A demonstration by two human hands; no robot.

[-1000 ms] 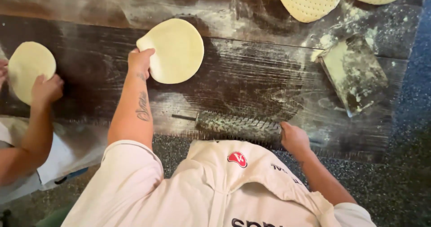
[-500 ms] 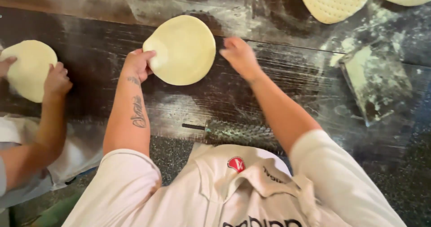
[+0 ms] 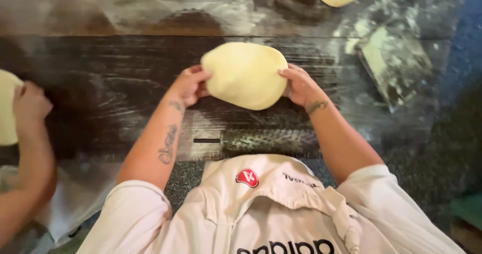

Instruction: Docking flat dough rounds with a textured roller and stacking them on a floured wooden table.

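Pale yellow, the dough round (image 3: 244, 74) sat above the dark floured wooden table (image 3: 115, 93), gripped at its edges — left hand (image 3: 190, 84) on one rim, right hand (image 3: 300, 86) on the other. Just below the dough lay a spiked roller (image 3: 263, 139); to its right, a floured scraper (image 3: 396, 63) — and far to its left, a co-worker's hand (image 3: 30, 103) pressed another dough piece (image 3: 6, 108).
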